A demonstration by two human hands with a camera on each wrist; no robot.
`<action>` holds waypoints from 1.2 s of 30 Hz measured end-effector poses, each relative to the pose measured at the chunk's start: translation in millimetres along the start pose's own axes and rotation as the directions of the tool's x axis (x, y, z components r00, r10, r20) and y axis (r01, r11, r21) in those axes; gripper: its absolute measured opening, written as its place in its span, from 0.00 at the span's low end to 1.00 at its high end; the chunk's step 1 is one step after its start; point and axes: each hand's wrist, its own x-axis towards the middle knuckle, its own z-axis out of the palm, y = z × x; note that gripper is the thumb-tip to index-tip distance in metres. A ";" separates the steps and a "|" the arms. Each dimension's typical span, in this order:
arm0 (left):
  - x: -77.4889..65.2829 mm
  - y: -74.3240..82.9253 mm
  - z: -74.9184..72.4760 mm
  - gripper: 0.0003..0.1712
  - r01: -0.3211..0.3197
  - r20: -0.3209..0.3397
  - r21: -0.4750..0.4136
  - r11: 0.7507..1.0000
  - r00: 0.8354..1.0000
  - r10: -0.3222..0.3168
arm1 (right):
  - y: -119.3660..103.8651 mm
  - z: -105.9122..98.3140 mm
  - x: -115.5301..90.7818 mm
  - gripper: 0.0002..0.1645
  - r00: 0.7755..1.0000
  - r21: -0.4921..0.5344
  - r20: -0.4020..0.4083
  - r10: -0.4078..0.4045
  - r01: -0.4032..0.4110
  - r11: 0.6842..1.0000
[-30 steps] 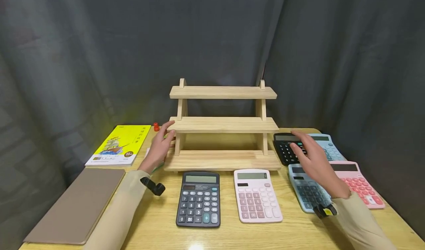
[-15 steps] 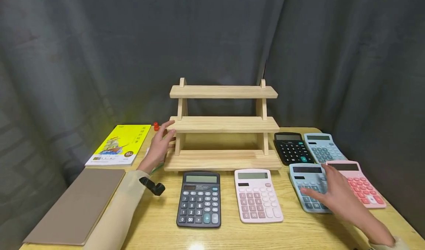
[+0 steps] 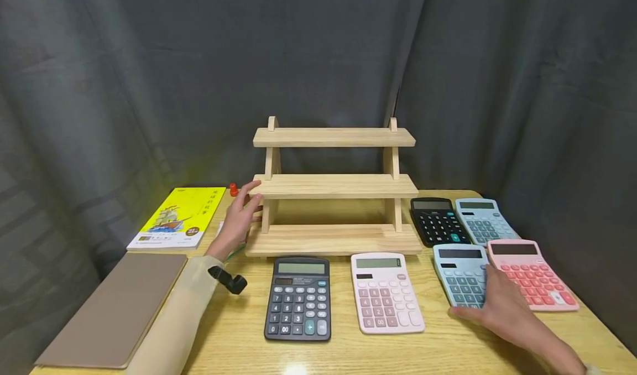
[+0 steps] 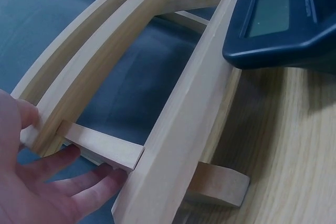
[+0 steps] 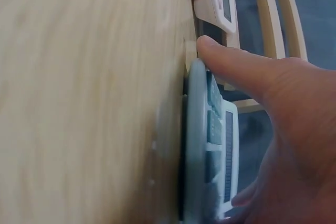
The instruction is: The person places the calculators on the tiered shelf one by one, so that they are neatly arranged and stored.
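Observation:
A three-tier wooden display rack (image 3: 333, 186) stands at the back of the table. My left hand (image 3: 238, 223) grips its left end; in the left wrist view its fingers (image 4: 94, 184) lie against the side support below the middle board. On the right, my right hand (image 3: 507, 308) spans the lower part of a light blue calculator (image 3: 460, 281). Its thumb is at the calculator's lower left corner, and the other fingers reach along the right edge, partly hidden. In the right wrist view the thumb (image 5: 236, 66) lies right at the edge of the calculator (image 5: 197, 145).
A dark calculator (image 3: 297, 300) and a pale pink one (image 3: 385, 295) lie before the rack. A black calculator (image 3: 438, 223), another light blue one (image 3: 483, 223) and a pink one (image 3: 532, 275) lie at right. A yellow book (image 3: 181, 217) and brown notebook (image 3: 114, 308) lie at left.
My right hand has moved from above the black calculator toward the front, down onto the nearer light blue calculator. My left hand has stayed at the rack's left end.

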 end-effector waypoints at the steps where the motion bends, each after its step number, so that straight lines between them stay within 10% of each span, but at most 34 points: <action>1: -0.1 0.0 0.1 0.30 -0.002 -0.001 0.000 1.000 1.000 0.002 | 0.2 0.7 0.5 0.85 1.000 0.003 0.000 -0.002 0.002 1.000; 23: 2.0 1.3 7.9 0.29 -0.001 -0.005 -0.020 1.000 1.000 0.001 | -8.8 -1.3 -8.7 0.88 0.983 0.179 -0.182 0.025 0.009 0.984; 36: -0.2 -0.7 1.1 0.28 0.006 -0.006 -0.074 0.997 1.000 -0.006 | -77.4 -35.0 4.2 0.87 0.962 0.219 -0.273 -0.002 0.064 0.974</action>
